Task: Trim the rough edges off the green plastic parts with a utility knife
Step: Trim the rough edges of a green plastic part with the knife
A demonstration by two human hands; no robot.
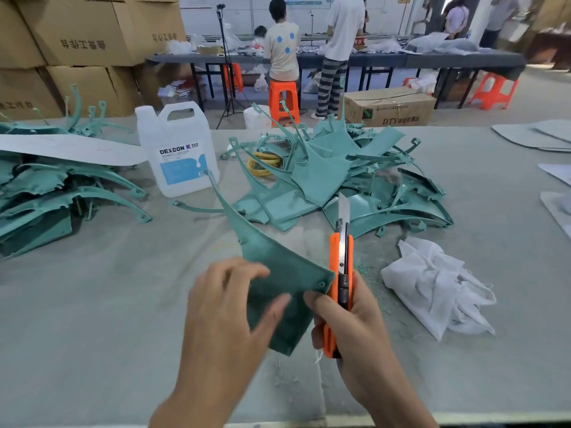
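The left grip pinches a green plastic part; the right grip clasps the orange utility knife, blade up, both over the counter, nearer than the white jug.

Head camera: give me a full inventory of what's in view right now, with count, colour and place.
held green part: one, teal green, raised at front centre
utility knife: one, orange, blade out, at that part's right edge
centre pile of green parts: many, teal, behind the knife
left pile of green parts: many, teal, far left
jug: one, white with blue label, between the piles
cloth: one, white, crumpled, right of the knife
table: one, grey, under all these
cardboard boxes: several, brown, stacked back left
stools: several, orange, background
left hand: one, holds the part
right hand: one, grips the knife
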